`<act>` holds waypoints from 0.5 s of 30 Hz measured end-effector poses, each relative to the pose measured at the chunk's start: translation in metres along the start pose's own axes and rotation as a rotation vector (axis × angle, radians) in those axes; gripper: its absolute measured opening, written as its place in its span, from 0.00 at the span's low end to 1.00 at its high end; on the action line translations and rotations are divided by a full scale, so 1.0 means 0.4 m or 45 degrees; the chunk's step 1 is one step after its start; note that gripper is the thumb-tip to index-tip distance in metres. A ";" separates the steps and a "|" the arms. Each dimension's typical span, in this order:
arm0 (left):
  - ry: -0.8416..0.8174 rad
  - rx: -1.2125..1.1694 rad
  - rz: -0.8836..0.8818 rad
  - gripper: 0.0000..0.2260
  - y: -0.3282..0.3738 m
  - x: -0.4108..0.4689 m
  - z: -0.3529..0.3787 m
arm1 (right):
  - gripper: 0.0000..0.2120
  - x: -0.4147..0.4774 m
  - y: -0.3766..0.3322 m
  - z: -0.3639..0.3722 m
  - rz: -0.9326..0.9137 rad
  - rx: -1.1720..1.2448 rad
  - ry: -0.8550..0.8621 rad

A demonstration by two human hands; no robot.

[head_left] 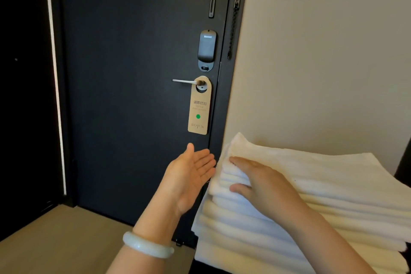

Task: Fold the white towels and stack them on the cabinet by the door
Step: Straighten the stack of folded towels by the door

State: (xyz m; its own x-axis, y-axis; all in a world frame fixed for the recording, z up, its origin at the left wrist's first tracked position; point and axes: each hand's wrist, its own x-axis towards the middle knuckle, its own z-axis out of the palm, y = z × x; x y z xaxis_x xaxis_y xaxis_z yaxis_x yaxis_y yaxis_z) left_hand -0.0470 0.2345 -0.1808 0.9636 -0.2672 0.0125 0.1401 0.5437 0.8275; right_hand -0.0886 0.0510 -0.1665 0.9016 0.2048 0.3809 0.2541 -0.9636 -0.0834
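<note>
Folded white towels (311, 184): one stack, lower right of frame, left edges just beside the dark door (133, 95).
Right hand (262, 182): fingers straight, pressed flat on the stack's upper left corner.
Left hand (189, 176): palm up, fingers relaxed, holding nothing, just left of the stack edge.
Floor (55, 240): lower left.

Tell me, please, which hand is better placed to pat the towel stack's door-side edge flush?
Probably the left hand: its open palm faces that edge of the towel stack, close beside it. The right hand lies flat on top.
</note>
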 end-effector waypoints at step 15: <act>0.062 0.825 -0.283 0.27 0.096 0.085 0.098 | 0.19 -0.024 0.017 0.055 0.031 0.112 0.494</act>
State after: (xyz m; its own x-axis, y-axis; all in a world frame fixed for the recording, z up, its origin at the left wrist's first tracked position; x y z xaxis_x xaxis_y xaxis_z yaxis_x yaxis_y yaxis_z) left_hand -0.0181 0.2149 -0.1267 0.9391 -0.2729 -0.2089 0.1853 -0.1097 0.9765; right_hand -0.0880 0.0462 -0.1909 0.7126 0.0858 0.6963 0.2787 -0.9454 -0.1688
